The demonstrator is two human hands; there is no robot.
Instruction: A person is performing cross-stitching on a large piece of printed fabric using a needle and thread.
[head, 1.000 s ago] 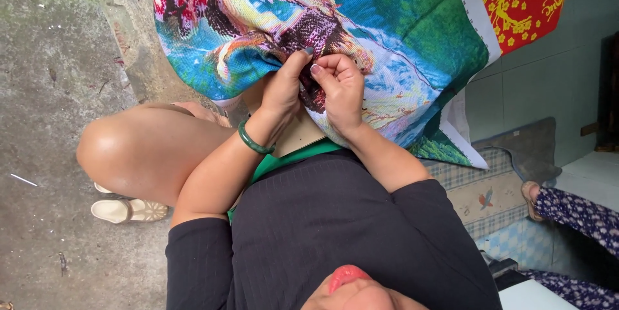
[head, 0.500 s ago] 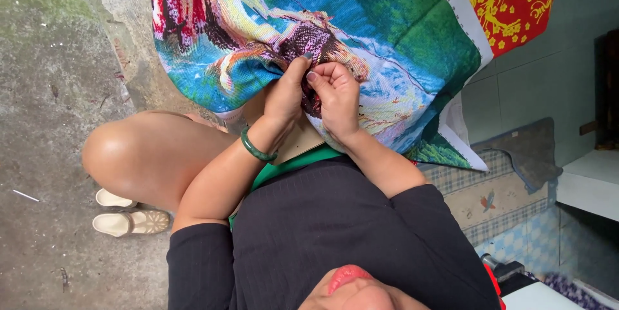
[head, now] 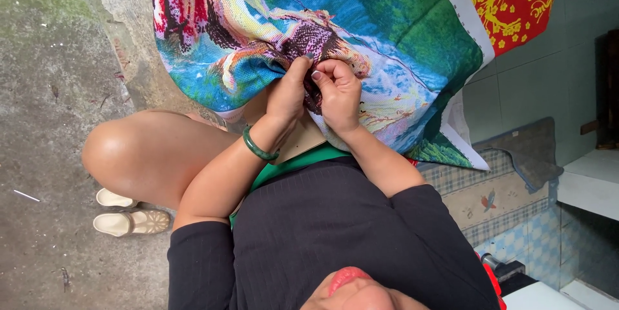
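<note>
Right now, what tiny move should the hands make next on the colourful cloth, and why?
Probably draw the stitch through the cloth. Both the left hand and the right hand pinch the same dark purple patch, fingertips together, so a stitch seems underway. No needle or thread is clear enough to see.

Bare concrete floor [head: 45,91] — pale sandals [head: 129,216] lie on it.

Both hands have slid a little lower on the embroidered cloth [head: 387,46], the left hand [head: 288,94] and right hand [head: 338,91] pinching closer together at the dark stitched patch. The second sandal [head: 116,198] shows more fully, and the patterned sleeve at the right edge has gone.
</note>
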